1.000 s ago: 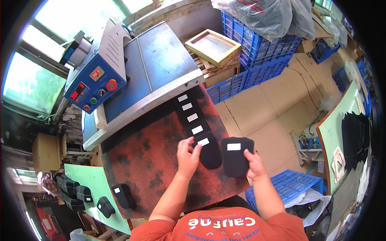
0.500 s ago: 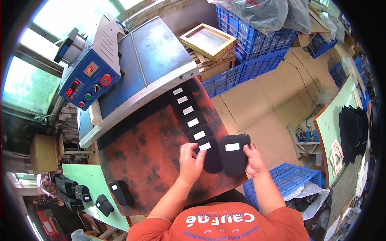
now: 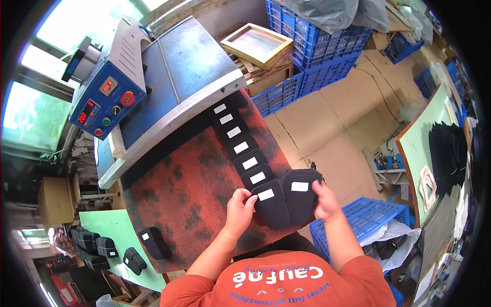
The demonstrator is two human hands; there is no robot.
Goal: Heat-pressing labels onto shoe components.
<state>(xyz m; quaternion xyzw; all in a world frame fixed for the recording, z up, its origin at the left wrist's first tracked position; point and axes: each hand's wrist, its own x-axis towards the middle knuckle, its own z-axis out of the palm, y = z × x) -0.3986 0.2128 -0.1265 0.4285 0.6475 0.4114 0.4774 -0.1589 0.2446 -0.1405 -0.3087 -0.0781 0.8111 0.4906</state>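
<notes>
My left hand (image 3: 239, 211) has thumb and fingertips pinched at the upper left edge of a black rounded fabric piece (image 3: 274, 211) with a white label. This piece lies at the near end of an overlapping row of similar labelled black pieces (image 3: 249, 153) on the red-and-black work surface (image 3: 179, 204). In my right hand (image 3: 326, 202) is a thick stack of black pieces (image 3: 300, 202), a white label on the top one. The stack touches or overlaps the right side of the pinched piece; my right fingers behind it are partly hidden.
A heat-press-like machine with a blue control box (image 3: 110, 97) and metal plate (image 3: 189, 56) stands beyond. A black bundle (image 3: 154, 243) lies at the left corner; more bundles (image 3: 92, 245) sit on a green board. Blue crates (image 3: 327, 61) stand far right, another crate (image 3: 358, 225) near right.
One more labelled black piece now lies at the near end of the row, with my left fingers at its edge. The stack stays in my right hand. The whole view has shifted slightly.
</notes>
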